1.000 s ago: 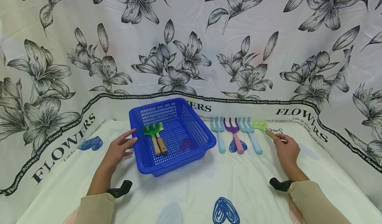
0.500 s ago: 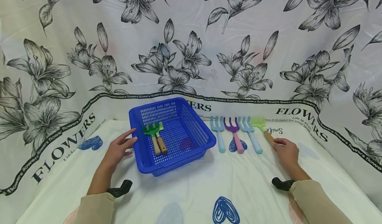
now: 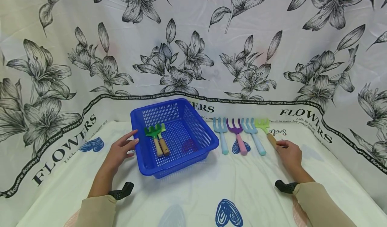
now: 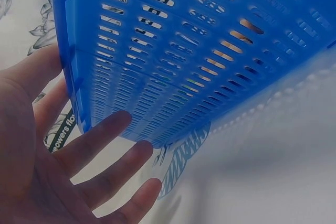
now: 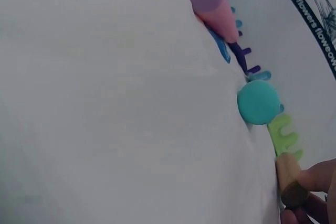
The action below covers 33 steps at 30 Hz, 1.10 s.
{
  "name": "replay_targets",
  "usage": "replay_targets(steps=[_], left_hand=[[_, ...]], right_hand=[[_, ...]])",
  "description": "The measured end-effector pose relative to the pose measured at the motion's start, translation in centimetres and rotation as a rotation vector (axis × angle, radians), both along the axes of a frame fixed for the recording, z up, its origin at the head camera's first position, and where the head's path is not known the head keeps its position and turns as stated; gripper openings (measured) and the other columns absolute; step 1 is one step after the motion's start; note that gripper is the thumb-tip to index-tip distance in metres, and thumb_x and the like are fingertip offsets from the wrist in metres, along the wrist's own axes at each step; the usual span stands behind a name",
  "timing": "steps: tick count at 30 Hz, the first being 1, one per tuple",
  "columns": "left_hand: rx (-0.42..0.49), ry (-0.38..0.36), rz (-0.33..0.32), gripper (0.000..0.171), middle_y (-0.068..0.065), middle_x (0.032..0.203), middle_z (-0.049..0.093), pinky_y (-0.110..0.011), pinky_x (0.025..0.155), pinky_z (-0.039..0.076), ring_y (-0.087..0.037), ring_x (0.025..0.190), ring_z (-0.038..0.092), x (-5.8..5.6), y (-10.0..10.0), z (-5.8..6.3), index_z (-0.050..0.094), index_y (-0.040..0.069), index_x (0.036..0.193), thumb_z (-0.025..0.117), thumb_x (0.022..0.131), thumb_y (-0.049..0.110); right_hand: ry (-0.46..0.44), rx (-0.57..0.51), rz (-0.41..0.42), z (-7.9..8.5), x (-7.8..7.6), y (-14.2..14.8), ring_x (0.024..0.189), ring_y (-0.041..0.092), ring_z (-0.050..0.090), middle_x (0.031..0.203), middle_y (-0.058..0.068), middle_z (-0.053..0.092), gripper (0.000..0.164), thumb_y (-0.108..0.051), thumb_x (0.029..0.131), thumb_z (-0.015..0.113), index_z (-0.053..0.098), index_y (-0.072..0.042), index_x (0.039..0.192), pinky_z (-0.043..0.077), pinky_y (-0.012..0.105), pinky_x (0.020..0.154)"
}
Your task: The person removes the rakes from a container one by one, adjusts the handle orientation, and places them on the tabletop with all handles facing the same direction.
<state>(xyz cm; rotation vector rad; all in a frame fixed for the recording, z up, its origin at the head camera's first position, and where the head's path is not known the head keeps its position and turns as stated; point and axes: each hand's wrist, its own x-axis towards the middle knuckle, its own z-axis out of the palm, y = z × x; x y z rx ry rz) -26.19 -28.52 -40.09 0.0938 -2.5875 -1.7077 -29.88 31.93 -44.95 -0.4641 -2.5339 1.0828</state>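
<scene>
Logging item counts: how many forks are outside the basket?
4, in a row right of the basket: blue fork, purple fork, second blue fork, then a light-green fork pinched by the right hand.

From my end, I have the left hand [image 3: 119, 149] touching the left rim of the blue basket [image 3: 181, 163], fingers loosely extended and spread; the right hand [image 3: 291, 154], well right of the basket, pinches with thumb and fingertips. The left forearm [image 3: 101, 183] and right forearm [image 3: 303, 176] slant in toward it.

Your sleeves [image 3: 97, 212] were beige, your basket [image 3: 181, 162] blue, and your forks [image 3: 240, 143] pale blue, purple-and-pink, green-and-tan; black line-drawn flowers [image 3: 179, 81] patterned the white curtain [image 3: 188, 8].
</scene>
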Motion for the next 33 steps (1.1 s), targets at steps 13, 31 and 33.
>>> replay_targets(steps=[13,31,33], left_hand=[[0.008,-0.002,-0.004,0.072,-0.023,0.15,0.036,-0.055,0.099,0.043,-0.044,0.129,0.044,0.1,0.1,0.1,0.025,0.026,0.156,0.052,0.095,0.055],[0.004,-0.002,-0.008,0.073,-0.023,0.15,0.036,-0.055,0.099,0.043,-0.044,0.129,0.044,0.2,0.0,0.2,0.025,0.025,0.156,0.051,0.095,0.055],[0.004,0.0,-0.009,0.073,-0.024,0.15,0.035,-0.055,0.099,0.043,-0.045,0.129,0.044,0.2,0.0,0.2,0.025,0.025,0.156,0.051,0.095,0.055]], right_hand=[[0.009,-0.037,-0.018,2.6,-0.2,-1.3,0.09,0.03,0.059,0.112,0.02,0.061,0.03,-0.014,0.093,0.059,0.065,-0.001,0.119,0.047,0.029,0.063],[0.115,-0.166,0.09,6.5,0.4,-6.5,0.11,0.027,0.055,0.126,0.014,0.059,0.034,-0.017,0.095,0.062,0.061,-0.006,0.127,0.047,0.03,0.077],[0.123,-0.183,0.122,6.8,0.6,-7.0,0.11,0.026,0.055,0.126,0.013,0.059,0.034,-0.018,0.096,0.062,0.06,-0.006,0.128,0.048,0.027,0.077]])
